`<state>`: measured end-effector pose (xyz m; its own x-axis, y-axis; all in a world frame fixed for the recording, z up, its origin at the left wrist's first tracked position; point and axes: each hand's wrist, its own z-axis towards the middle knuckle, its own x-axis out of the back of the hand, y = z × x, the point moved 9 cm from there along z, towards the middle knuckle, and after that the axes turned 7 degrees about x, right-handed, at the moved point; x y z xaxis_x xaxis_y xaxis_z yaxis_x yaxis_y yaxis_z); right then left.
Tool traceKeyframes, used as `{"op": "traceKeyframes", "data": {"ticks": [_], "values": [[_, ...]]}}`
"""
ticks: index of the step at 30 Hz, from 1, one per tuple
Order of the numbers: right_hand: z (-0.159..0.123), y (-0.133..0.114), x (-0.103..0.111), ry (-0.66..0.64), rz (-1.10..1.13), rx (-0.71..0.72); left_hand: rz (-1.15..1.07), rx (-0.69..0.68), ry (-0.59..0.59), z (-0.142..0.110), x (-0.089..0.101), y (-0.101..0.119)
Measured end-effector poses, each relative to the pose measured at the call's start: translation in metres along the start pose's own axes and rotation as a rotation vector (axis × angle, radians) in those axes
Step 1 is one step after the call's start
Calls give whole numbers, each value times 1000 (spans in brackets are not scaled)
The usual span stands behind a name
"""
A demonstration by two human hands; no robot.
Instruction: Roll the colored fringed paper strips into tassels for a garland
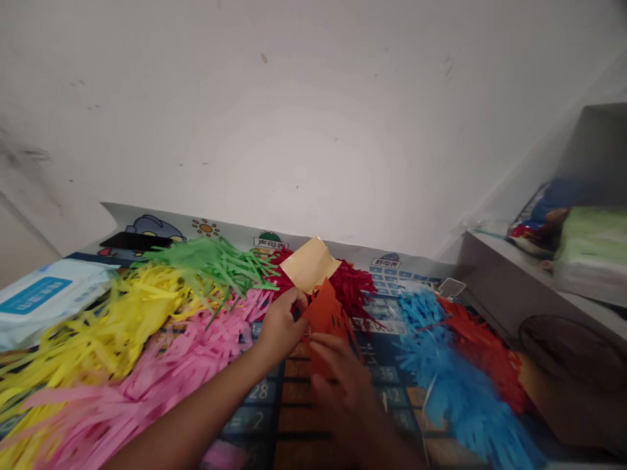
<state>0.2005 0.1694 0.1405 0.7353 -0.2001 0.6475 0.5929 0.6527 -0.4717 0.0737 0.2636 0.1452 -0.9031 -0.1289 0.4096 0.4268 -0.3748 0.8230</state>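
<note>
Pale, scuffed wall (294,130) fills most of what I see, and below it lies a printed mat (255,418) with numbers and drawings, its far edge curling up against the wall. Over the middle of it, the person's two bare hands are busy with an orange paper (323,326), which has strips cut into it. The left hand (287,324) has thumb and fingers closed on the paper's left edge. The right hand (343,375) is blurred; its fingers are bent against the lower part of the paper, though I can't tell how firmly they grip. Just behind the orange paper is a beige sheet (309,264), with dark red fringe (355,285) showing on both sides of it.

Off to the person's left there's a whole spread of cut paper: green fringe (215,258) farthest back, yellow fringe (132,313) in front of it, and pink fringe (181,365) nearest the left arm. A wipes pack (44,300) sits at the far left, and a black phone (136,241) lies near the green. On the right, blue fringe (455,391) runs beside red-orange fringe (490,346), next to a grey box (519,287).
</note>
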Motion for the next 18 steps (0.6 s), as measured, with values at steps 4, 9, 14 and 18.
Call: {"op": "traceKeyframes", "data": {"ticks": [4,9,14,18], "values": [[-37,-3,-70,56,-78,-125,106,-56,26,-14,10,-2],[-28,10,-126,-69,80,-390,349,-317,143,-57,42,3],[8,-38,-142,-172,425,-379,734,-436,365,-99,129,14],[26,-89,-145,-188,931,-237,923,-522,275,-115,166,33]]}}
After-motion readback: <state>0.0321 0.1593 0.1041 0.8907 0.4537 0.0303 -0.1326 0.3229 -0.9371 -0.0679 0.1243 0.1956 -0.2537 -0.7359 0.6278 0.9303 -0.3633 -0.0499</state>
